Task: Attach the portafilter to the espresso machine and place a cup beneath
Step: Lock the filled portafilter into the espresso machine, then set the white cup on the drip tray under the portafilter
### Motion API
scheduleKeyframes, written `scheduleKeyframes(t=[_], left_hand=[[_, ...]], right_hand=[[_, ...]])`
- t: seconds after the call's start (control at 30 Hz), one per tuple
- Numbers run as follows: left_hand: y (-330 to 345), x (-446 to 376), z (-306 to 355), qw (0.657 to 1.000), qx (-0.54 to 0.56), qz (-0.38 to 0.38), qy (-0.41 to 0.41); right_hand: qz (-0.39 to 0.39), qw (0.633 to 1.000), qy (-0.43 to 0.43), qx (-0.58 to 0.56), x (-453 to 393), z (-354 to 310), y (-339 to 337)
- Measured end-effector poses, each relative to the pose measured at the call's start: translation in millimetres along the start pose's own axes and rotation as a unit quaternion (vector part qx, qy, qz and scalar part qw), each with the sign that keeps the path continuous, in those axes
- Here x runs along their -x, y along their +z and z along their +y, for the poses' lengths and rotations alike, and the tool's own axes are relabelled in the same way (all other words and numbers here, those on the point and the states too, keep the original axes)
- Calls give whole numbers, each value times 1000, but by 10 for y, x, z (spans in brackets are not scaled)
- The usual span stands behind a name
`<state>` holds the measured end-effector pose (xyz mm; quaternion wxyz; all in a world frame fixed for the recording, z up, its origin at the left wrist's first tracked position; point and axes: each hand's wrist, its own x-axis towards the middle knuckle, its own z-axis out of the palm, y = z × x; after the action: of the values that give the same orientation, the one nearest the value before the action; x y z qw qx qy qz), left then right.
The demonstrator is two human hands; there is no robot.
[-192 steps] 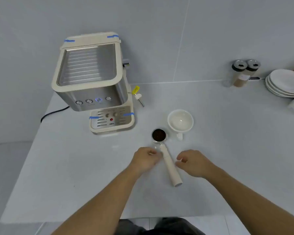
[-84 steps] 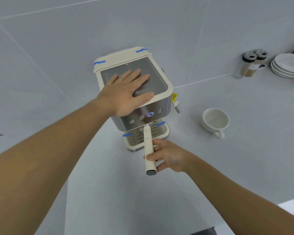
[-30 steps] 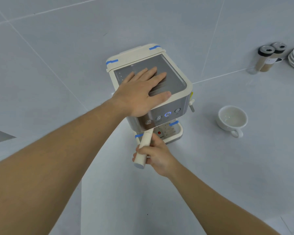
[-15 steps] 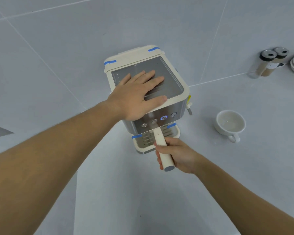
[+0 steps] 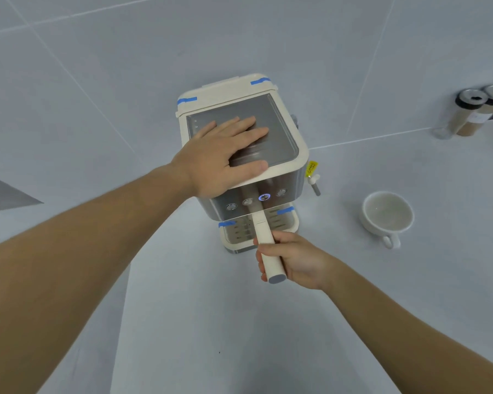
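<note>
Keep your left hand (image 5: pixel 225 157) flat on the cream-and-steel espresso machine (image 5: pixel 248 166); your right hand (image 5: pixel 291 258) grips the cream-handled portafilter (image 5: pixel 268 251), its head hidden underneath; twist firmly until locked; the white ceramic cup (image 5: pixel 387 216) waits right on the counter (image 5: pixel 353 308).

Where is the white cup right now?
The cup sits empty on the counter, right of the espresso machine, not under it yet.
</note>
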<state>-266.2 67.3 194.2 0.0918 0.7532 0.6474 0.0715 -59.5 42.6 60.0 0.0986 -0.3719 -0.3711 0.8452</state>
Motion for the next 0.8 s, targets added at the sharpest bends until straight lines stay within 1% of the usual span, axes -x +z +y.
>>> scheduleKeyframes(t=[0.13,0.33,0.43,0.53,0.63,0.73,0.8], left_hand=[[-13,10,42,999,24,14,-14],[-51,97,167,998,29,35,-44],[-24,153,267,995,47,54,-76],[59,232,397,989,54,89,-102],[93,326,538,982,96,108,-125],[125,424,746,972,149,128,-127],[166,509,913,959,179,156,-154]], right_hand=[[25,1000,2,1,60,-9,28],[37,997,11,65,220,-104,-59],[38,997,6,60,306,-151,-117],[38,998,1,49,419,-201,-222],[46,998,-4,40,547,-250,-377],[44,998,-20,39,706,-326,-602],[43,998,-32,41,811,-385,-765]])
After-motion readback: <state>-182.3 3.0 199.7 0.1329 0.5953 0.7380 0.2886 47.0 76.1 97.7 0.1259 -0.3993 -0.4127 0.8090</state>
